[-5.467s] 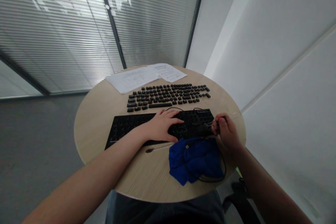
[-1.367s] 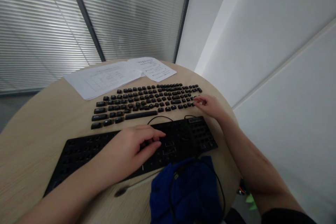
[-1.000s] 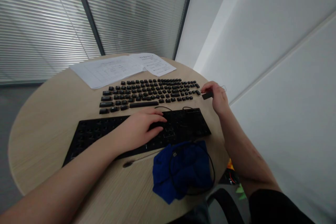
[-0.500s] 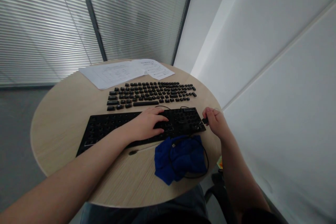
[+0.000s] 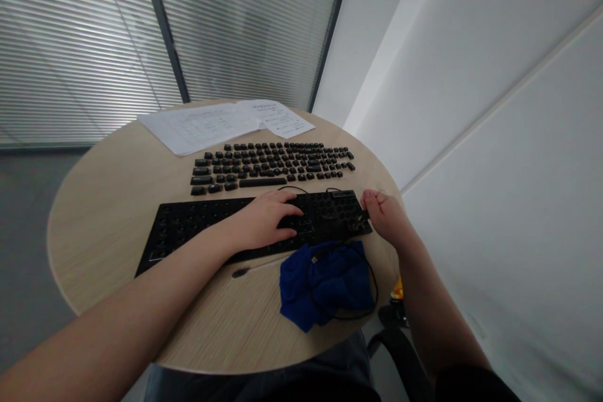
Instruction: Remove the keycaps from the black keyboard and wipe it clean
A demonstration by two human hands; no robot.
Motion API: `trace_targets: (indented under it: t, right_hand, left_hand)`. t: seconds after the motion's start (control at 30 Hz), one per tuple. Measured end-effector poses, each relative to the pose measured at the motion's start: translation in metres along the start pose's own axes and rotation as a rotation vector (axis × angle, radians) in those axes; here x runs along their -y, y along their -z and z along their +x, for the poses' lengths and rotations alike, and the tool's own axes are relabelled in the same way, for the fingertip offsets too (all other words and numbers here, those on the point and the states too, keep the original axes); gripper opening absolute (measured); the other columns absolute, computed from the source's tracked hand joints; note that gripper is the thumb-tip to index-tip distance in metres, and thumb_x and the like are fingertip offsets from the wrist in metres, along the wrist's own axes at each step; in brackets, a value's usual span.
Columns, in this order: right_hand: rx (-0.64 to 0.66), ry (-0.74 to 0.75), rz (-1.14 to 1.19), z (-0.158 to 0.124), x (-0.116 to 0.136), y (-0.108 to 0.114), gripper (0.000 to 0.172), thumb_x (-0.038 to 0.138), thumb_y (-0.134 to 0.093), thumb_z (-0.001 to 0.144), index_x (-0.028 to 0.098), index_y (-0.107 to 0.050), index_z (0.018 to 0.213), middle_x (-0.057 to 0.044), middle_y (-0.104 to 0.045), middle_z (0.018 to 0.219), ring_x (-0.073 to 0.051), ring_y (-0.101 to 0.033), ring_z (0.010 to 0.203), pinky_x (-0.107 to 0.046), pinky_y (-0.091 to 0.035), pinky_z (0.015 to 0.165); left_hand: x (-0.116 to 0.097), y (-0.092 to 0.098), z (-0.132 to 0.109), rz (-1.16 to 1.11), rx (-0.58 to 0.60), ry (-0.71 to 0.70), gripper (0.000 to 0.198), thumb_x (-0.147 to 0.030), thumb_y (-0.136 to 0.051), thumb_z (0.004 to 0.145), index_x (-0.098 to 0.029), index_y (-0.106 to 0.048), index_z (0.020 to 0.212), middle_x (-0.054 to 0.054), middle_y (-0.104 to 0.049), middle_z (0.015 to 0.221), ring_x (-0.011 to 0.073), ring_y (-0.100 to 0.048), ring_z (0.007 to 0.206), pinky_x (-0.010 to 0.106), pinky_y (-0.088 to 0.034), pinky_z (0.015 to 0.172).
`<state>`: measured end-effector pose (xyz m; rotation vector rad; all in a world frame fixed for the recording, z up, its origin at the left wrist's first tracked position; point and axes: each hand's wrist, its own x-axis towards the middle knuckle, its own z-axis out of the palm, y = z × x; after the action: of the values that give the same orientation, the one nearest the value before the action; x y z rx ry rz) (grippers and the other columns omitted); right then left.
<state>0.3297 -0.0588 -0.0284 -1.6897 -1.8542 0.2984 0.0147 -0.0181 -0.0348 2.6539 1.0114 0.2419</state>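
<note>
A black keyboard (image 5: 183, 223) with most of its keycaps off lies across the table in front of me. My left hand (image 5: 268, 220) rests on its middle with fingers spread, holding nothing. At the keyboard's right end, my right hand (image 5: 382, 213) is closed on a small dark tool with thin wire loops, which looks like a keycap puller (image 5: 363, 216). The fingers hide most of it. Behind the keyboard, loose black keycaps (image 5: 262, 183) are laid out in rows, the long space bar among them.
A blue cloth (image 5: 330, 286) with a black cable (image 5: 375, 282) over it lies by the near right edge. Beside it is a thin brush-like stick (image 5: 241, 272). Printed papers (image 5: 202, 129) cover the far side of the round table (image 5: 103, 232). A white wall (image 5: 494, 157) stands to the right.
My right hand has shifted slightly left, bringing the puller over the keyboard's right end. My left hand stays put on the keyboard. The view has tilted a little.
</note>
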Motion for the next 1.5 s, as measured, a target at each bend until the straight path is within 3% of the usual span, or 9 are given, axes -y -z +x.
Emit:
trace_targets:
  t: [0.3, 0.53, 1.17, 1.37, 1.5]
  right_hand:
    - [0.093, -0.006, -0.006, 0.021, -0.004, -0.002, 0.05, 0.05, -0.035, 0.107, 0.026, -0.047, 0.064, 0.0, -0.057, 0.057, -0.019, -0.058, 0.061, -0.032, -0.04, 0.062]
    - [0.128, 0.009, 0.006, 0.017, 0.001, -0.001, 0.05, 0.048, -0.034, 0.107, 0.026, -0.045, 0.063, 0.0, -0.055, 0.056, -0.019, -0.056, 0.059, -0.032, -0.039, 0.062]
    - [-0.063, 0.029, 0.068, -0.027, 0.002, -0.011, 0.046, 0.049, -0.04, 0.104, 0.025, -0.056, 0.068, -0.001, -0.055, 0.058, -0.019, -0.054, 0.058, -0.032, -0.038, 0.06]
    - [-0.151, 0.05, 0.172, -0.035, -0.014, -0.029, 0.034, 0.05, -0.056, 0.097, 0.024, -0.06, 0.074, 0.001, -0.057, 0.062, -0.018, -0.054, 0.06, -0.03, -0.039, 0.058]
    - [-0.244, 0.018, 0.252, -0.042, -0.027, -0.043, 0.037, 0.052, -0.049, 0.102, 0.025, -0.057, 0.078, 0.001, -0.056, 0.063, -0.018, -0.053, 0.06, -0.029, -0.04, 0.055]
  left_hand:
    - [0.002, -0.003, 0.0, -0.019, -0.035, -0.022, 0.042, -0.031, -0.08, 0.089, -0.023, -0.077, 0.13, 0.013, -0.056, 0.161, 0.034, -0.052, 0.149, 0.049, -0.038, 0.127]
    - [0.001, -0.002, 0.001, -0.023, -0.016, -0.001, 0.043, -0.03, -0.081, 0.089, -0.021, -0.077, 0.131, 0.016, -0.054, 0.162, 0.0344, -0.051, 0.15, 0.049, -0.037, 0.127]
    - [0.001, -0.002, 0.003, 0.013, 0.013, 0.015, 0.044, -0.033, -0.081, 0.09, -0.023, -0.075, 0.133, 0.014, -0.052, 0.164, 0.0333, -0.05, 0.15, 0.047, -0.037, 0.127]
    - [0.001, -0.002, 0.002, 0.022, 0.023, 0.031, 0.045, -0.033, -0.081, 0.09, -0.023, -0.075, 0.134, 0.014, -0.052, 0.164, 0.0317, -0.05, 0.151, 0.045, -0.036, 0.128]
    - [0.0, -0.001, 0.001, 0.007, 0.019, 0.037, 0.047, -0.036, -0.082, 0.089, -0.024, -0.075, 0.133, 0.012, -0.052, 0.164, 0.033, -0.049, 0.152, 0.046, -0.035, 0.129]
